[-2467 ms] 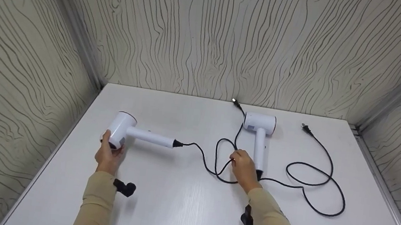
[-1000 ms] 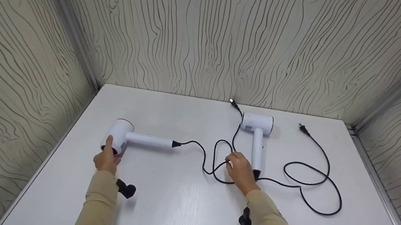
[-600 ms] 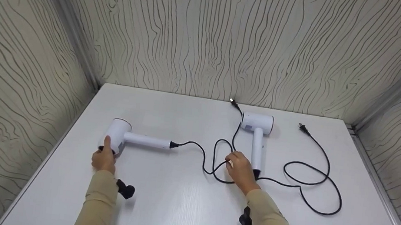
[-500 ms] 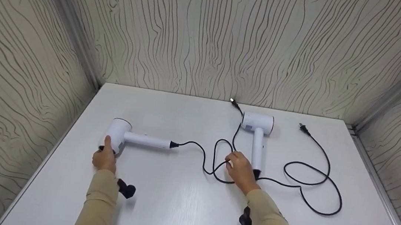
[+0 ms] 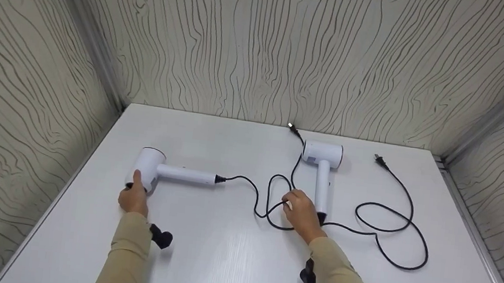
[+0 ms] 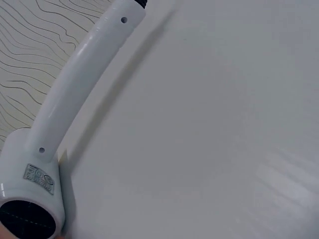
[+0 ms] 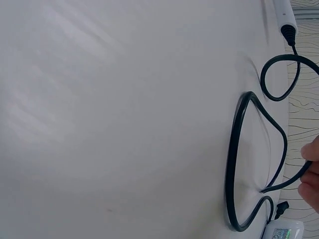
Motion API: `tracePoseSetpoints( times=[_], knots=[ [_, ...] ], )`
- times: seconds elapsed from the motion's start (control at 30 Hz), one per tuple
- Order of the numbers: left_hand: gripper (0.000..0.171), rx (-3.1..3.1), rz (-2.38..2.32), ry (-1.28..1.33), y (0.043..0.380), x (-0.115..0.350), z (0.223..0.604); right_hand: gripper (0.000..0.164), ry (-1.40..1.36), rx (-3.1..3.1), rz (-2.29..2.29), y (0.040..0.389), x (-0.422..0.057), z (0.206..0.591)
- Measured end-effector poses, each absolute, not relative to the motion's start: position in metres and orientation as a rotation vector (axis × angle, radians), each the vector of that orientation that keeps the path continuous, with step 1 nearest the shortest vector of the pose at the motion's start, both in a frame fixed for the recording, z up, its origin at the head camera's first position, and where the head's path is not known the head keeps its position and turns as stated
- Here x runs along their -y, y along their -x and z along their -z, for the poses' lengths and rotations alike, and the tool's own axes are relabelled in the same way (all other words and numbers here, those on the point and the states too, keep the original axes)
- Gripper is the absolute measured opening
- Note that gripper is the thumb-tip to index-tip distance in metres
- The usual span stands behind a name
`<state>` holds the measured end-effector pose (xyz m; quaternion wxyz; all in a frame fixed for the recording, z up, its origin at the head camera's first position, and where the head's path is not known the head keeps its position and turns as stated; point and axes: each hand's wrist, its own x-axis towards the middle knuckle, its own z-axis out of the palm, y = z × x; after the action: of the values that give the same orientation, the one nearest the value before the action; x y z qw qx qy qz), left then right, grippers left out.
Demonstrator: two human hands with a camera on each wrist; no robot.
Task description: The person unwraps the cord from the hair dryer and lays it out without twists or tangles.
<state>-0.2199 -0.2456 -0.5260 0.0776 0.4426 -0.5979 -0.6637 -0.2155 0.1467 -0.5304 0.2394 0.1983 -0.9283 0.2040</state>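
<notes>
A white hair dryer (image 5: 187, 174) lies on the left with its handle pointing right and its black cord running on toward the middle. My left hand (image 5: 134, 198) holds the barrel at its near end, thumb on top. In the left wrist view the dryer's handle (image 6: 75, 79) slants up from the barrel, and a dark round grille faces the camera. My right hand (image 5: 303, 215) pinches the looped black cord (image 5: 256, 203) between thumb and fingers; the right wrist view shows fingertips (image 7: 310, 151) on that cord. Beside this hand lies a second white hair dryer (image 5: 322, 182), barrel toward the back.
The second dryer's cord (image 5: 425, 253) loops over the right side of the white table (image 5: 221, 260) and ends in a plug (image 5: 381, 161). Another plug (image 5: 294, 129) lies near the back wall (image 5: 261, 53). Wood-grain panels stand at both sides.
The left hand has brought the left dryer's barrel slightly nearer and lower, and its handle now lies more level. The right hand keeps its pinch on the cord almost in place.
</notes>
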Motion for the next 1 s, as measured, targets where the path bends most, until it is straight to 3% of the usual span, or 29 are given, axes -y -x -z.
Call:
tracePoseSetpoints(
  times=[0.5,0.87,1.0],
  knots=[
    [0.084,1.834,1.923,-1.333,0.215,0.231,0.525,0.018,-0.535,2.538,-0.543,0.215,-0.145,0.531],
    [0.073,1.737,2.117,-1.221,0.214,0.194,0.522,0.02,-0.518,2.567,-0.488,0.212,-0.141,0.528],
    [0.077,1.794,2.144,-1.163,0.217,0.177,0.522,0.023,-0.544,2.561,-0.493,0.212,-0.139,0.528]
  ],
)
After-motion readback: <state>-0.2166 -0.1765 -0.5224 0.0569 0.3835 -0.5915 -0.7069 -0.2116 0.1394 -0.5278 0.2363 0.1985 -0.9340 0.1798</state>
